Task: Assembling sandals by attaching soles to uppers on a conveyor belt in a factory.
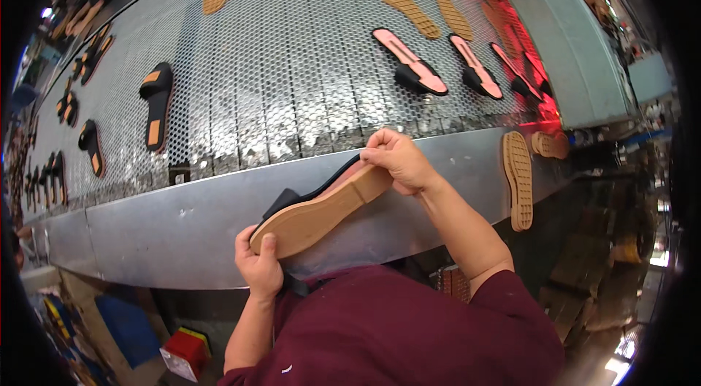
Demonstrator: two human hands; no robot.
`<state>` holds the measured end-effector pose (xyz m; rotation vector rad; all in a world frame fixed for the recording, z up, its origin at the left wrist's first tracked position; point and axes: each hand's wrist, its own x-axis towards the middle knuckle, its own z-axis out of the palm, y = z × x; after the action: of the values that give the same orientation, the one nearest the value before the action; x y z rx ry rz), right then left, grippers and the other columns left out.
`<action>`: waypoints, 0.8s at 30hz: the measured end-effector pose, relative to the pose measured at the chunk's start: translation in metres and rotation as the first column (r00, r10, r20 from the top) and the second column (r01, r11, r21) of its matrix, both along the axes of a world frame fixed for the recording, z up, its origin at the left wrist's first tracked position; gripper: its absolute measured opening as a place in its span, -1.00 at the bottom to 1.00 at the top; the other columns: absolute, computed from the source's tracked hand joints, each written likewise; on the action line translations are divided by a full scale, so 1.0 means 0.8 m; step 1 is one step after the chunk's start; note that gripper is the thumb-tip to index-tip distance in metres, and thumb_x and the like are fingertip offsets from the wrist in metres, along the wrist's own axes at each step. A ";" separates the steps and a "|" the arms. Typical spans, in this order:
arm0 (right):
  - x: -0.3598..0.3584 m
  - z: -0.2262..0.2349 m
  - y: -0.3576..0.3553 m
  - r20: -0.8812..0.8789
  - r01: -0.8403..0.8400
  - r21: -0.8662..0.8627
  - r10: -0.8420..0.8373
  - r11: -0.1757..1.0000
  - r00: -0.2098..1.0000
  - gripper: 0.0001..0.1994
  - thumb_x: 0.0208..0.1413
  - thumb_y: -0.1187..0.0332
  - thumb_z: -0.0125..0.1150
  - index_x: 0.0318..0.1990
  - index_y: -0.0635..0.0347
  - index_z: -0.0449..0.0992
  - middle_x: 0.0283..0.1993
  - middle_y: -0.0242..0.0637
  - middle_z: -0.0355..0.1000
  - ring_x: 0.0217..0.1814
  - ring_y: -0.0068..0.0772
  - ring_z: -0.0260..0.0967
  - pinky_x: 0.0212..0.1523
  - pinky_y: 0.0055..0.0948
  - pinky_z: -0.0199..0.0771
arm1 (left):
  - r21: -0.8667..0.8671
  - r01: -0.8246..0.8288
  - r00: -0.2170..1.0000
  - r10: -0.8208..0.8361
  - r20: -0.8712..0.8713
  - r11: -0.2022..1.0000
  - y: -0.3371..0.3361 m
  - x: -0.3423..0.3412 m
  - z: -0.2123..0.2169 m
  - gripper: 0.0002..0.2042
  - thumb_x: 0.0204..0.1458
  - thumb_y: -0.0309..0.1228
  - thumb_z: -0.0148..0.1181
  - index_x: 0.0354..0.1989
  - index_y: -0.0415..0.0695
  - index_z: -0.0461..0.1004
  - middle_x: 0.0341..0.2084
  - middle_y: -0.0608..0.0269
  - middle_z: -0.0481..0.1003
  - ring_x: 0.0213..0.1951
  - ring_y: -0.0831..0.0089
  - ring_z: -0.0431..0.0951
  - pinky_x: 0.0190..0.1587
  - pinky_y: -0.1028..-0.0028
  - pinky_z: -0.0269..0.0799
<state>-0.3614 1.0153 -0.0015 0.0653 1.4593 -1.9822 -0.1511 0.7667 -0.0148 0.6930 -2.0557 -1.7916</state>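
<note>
You hold a tan-soled sandal (321, 212) between both hands, sole side up, just above the metal ledge (168, 222) at the near edge of the conveyor. Your left hand (257, 263) is closed around its lower end, thumb pressed flat on the tan sole. Your right hand (398, 159) grips the other end, fingers curled over the tip where the black upper shows beneath. The sandal lies tilted, rising from left to right, close to your dark red shirt (387, 327).

Beyond it, the perforated metal belt (292, 72) carries more pieces: a black sandal with orange footbed (156, 105) to the left, pink-lined black sandals (410, 62) to the right, and loose tan soles (406, 9) farther up. Another tan sole (519, 180) rests on the ledge, well apart from your right hand.
</note>
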 end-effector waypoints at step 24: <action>0.021 0.126 -0.036 -0.572 -0.380 0.281 0.472 0.881 0.671 -0.24 -0.18 0.30 0.50 0.24 0.20 0.29 0.05 -0.21 0.37 0.11 -0.32 0.35 0.15 -0.32 0.37 | 0.348 0.736 0.672 -0.688 -0.272 0.581 0.000 -0.162 0.094 -0.07 -0.26 -0.40 0.57 0.35 -0.24 0.17 0.22 0.12 0.35 0.17 0.34 0.41 0.14 0.34 0.38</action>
<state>-0.3448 0.9861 0.0992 -0.8959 1.8051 -1.5536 -0.2806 0.7669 0.0607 -0.2435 -2.0124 -2.7124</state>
